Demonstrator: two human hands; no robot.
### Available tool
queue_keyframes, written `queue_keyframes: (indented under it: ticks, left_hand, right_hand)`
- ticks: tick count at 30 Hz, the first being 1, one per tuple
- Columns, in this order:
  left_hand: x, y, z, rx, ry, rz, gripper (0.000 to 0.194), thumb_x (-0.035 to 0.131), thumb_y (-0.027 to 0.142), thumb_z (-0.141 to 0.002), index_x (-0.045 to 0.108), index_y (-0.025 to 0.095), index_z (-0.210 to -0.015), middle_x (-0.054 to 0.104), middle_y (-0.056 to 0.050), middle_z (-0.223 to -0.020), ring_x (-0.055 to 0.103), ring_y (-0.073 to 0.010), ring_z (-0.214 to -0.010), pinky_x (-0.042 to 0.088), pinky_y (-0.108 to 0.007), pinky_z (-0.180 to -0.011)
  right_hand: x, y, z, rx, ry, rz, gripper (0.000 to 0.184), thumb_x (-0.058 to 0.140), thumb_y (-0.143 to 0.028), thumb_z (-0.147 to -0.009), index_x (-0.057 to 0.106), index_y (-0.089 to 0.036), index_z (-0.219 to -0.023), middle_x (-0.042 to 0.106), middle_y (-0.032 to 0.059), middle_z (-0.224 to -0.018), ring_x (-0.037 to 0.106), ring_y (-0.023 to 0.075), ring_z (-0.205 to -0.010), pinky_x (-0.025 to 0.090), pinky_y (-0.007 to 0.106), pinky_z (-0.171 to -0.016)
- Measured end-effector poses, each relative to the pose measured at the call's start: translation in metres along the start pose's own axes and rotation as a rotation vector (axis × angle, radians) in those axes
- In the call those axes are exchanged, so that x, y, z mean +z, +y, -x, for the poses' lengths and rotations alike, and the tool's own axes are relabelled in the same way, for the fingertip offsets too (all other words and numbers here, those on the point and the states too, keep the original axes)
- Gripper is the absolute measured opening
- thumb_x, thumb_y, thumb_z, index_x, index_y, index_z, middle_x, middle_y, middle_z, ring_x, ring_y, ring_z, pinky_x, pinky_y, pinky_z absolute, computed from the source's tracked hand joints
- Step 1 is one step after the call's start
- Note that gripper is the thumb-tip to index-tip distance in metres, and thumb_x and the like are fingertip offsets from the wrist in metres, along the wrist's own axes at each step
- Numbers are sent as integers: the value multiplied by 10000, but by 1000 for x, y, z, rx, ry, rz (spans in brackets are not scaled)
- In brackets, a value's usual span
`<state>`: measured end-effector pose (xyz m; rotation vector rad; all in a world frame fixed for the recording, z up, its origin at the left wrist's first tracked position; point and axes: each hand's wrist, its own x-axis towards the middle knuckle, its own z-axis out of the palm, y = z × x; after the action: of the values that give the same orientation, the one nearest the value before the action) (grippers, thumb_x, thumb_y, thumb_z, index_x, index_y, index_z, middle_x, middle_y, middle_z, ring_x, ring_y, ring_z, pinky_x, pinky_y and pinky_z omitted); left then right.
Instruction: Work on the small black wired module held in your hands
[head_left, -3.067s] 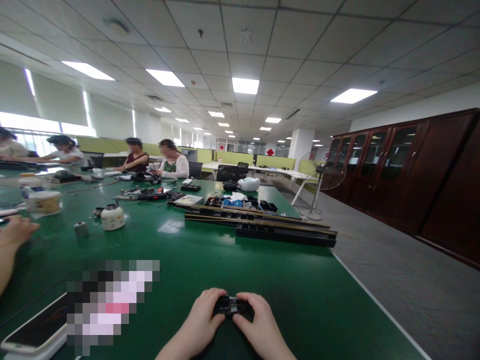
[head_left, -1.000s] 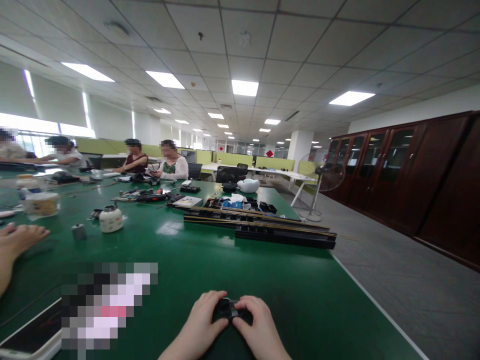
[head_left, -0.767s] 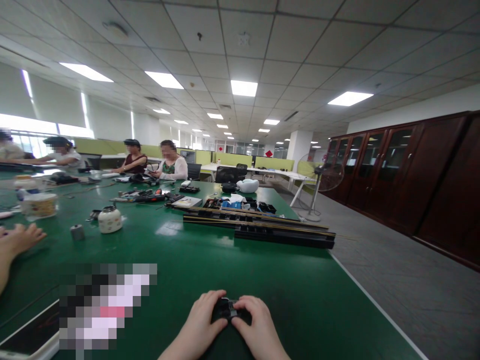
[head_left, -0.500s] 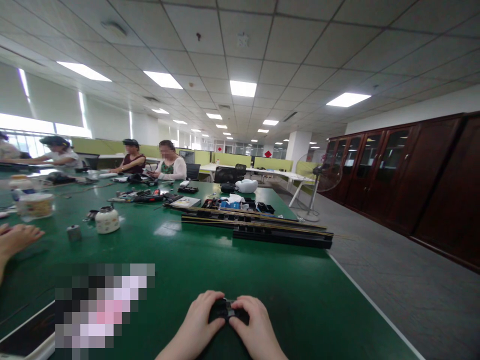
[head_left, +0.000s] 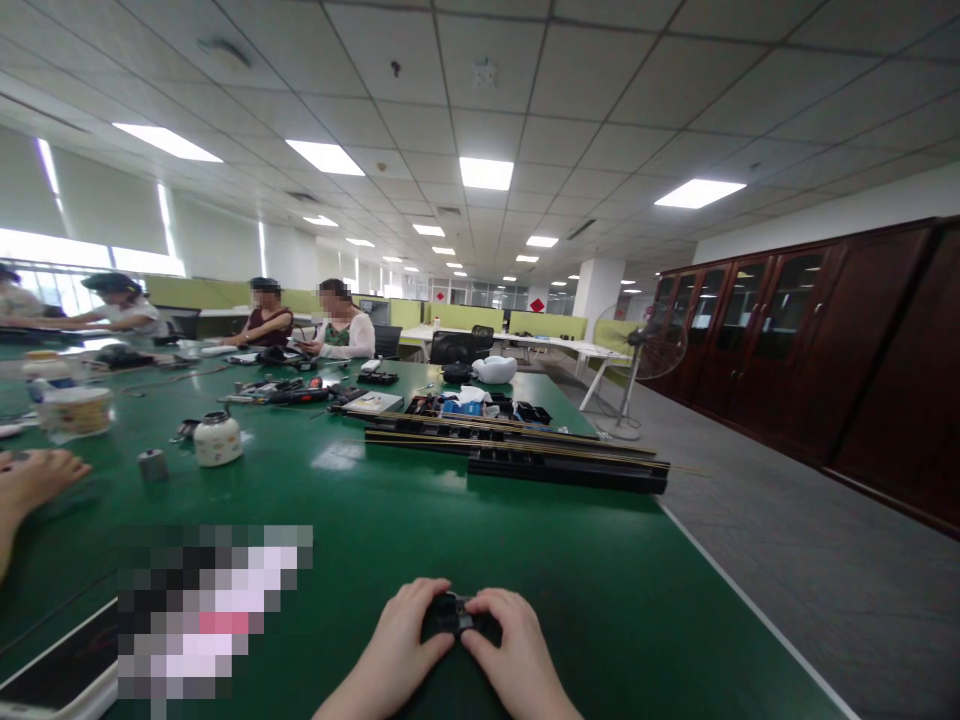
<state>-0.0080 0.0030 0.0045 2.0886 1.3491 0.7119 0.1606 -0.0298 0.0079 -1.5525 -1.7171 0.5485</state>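
Observation:
A small black part with a greyish middle (head_left: pixel 463 616) lies between my two hands, low in the head view; its exact kind does not show. My left hand (head_left: pixel 409 630) grips its left end between thumb and fingers. On the opposite end, my right hand (head_left: pixel 510 635) holds it the same way. Fingers cover both ends of the part. Under the hands is the green tabletop (head_left: pixel 600 590).
Long black rails with thin brass-coloured rods (head_left: pixel 562 470) lie ahead. At left are a white jar (head_left: pixel 217 440), a grey metal cylinder (head_left: pixel 153 465), a tub (head_left: pixel 75 411), a white-edged device (head_left: pixel 67 660) and another person's hand (head_left: pixel 45 478). Several people sit farther back.
Both hands keep their grip on the black part, which looks slightly turned, showing more of its middle. The whole view has shifted a little.

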Motion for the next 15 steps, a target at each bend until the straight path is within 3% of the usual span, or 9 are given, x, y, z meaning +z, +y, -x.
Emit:
queue_keyframes:
  ticks: [7, 15]
  left_hand:
    - [0, -2, 0, 21, -9, 0, 384, 510, 178, -658, 568, 207, -1037, 611, -57, -1095, 519, -214, -1052, 368, -330, -934]
    - [0, 1, -2, 2, -23, -21, 401, 517, 163, -633, 573, 201, -1028, 605, -59, -1113, 513, -217, -1064, 360, -333, -945]
  right_hand:
    - [-3, -6, 2, 9, -3, -26, 170, 599, -215, -675, 680, -248, -820, 664, 24, -993, 558, 227, -1020, 370, 351, -938]
    - [-7, 0, -2, 66, 108, -184, 195, 559, -243, -721, 651, -221, -891, 672, 45, -954, 596, 220, -961, 432, 337, -891]
